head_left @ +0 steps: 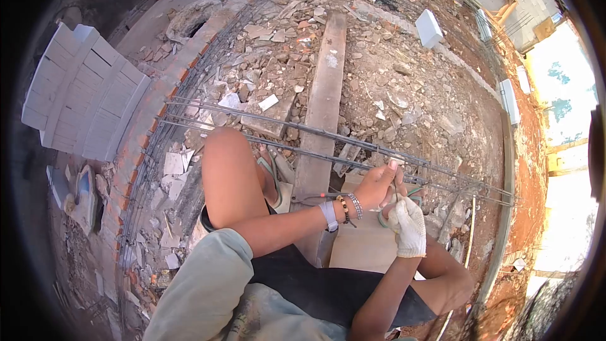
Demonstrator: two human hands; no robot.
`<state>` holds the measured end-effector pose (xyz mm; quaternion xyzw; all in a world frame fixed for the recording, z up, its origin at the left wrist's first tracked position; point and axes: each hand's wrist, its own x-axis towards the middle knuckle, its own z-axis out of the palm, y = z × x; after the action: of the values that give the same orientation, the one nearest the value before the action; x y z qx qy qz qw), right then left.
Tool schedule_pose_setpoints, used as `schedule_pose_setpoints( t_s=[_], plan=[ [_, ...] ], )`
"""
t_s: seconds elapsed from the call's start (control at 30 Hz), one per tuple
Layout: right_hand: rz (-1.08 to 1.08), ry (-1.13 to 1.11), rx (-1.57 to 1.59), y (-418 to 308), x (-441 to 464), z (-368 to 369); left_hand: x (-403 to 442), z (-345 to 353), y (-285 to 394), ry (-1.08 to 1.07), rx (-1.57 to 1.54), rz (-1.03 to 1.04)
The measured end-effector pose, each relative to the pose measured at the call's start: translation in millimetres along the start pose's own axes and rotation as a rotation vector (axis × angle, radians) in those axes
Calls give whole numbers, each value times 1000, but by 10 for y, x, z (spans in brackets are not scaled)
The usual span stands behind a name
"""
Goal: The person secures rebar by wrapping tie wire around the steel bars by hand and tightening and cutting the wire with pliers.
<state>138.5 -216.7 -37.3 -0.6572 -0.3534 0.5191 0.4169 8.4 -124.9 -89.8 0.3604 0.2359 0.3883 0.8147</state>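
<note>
My left hand (380,184), bare with bracelets at the wrist, is closed with its thumb up against a cage of long steel rebars (303,127). What its fingers pinch is hidden. Just below it, my right hand (407,226) wears a white knitted glove and is curled shut. A thin dark piece, too small to name, shows between the two hands. Across my knees, the bars run from the brick edge at left towards the right-hand side. Under them lies a long wooden plank (325,82).
Broken rubble (391,88) covers the ground around the plank. Stacked pale blocks (85,91) stand at left beside a brick edge (165,104) lined with more bars. A white block (428,28) lies at the upper right. A pale board (356,249) is beneath my legs.
</note>
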Motion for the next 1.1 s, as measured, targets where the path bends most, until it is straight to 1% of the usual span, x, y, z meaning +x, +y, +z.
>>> schedule_pose_setpoints(
  t_s=[0.03,0.13,0.23,0.33,0.37,0.43,0.47,0.5,0.57,0.6,0.67,0.7,0.73,0.77,0.8,0.83,0.9,0.93,1.0,1.03,1.1],
  plan=[
    [-6,-5,90,39,19,36,-16,44,43,41,-8,23],
    [-38,15,255,114,1,152,42,-24,88,-10,86,47],
    [-47,-106,-33,70,48,23,56,-79,67,-23,257,146],
    [1,-75,-116,-75,125,126,5,-89,123,47,243,201],
    [0,-79,-72,-14,197,117,78,-95,64,72,253,269],
    [9,-66,-125,-107,277,196,193,-199,93,99,388,271],
    [19,-55,-148,-118,289,224,253,-266,130,78,420,293],
    [-12,-100,-110,26,384,183,307,-328,182,57,452,316],
    [7,-106,-75,132,513,268,387,-532,235,81,322,-1],
    [29,-90,-57,189,538,295,423,-643,211,219,349,5],
    [-15,-47,-186,347,657,348,479,-885,109,468,403,-7],
    [-75,-27,-322,390,721,373,612,-1201,-164,603,499,-1],
    [-140,-17,-460,424,813,405,565,-1293,-126,734,471,33],
    [-237,17,-546,486,925,449,588,-1481,-208,888,410,115],
    [-335,50,-626,524,1020,501,616,-1737,-313,1019,474,202],
    [-347,59,-701,517,1100,548,622,-1923,-348,1151,545,296],
    [-365,78,-835,508,1256,655,588,-2043,-260,1300,814,322],
    [-311,74,-872,548,1361,700,599,-2056,-202,1368,952,346],
    [-196,59,-943,653,1550,778,598,-2006,-127,1188,1140,204],
    [-202,10,-994,675,1602,797,601,-2005,-135,1099,1227,131],
    [-199,52,-939,755,1618,849,624,-2050,-189,890,1487,76]
  ],
)
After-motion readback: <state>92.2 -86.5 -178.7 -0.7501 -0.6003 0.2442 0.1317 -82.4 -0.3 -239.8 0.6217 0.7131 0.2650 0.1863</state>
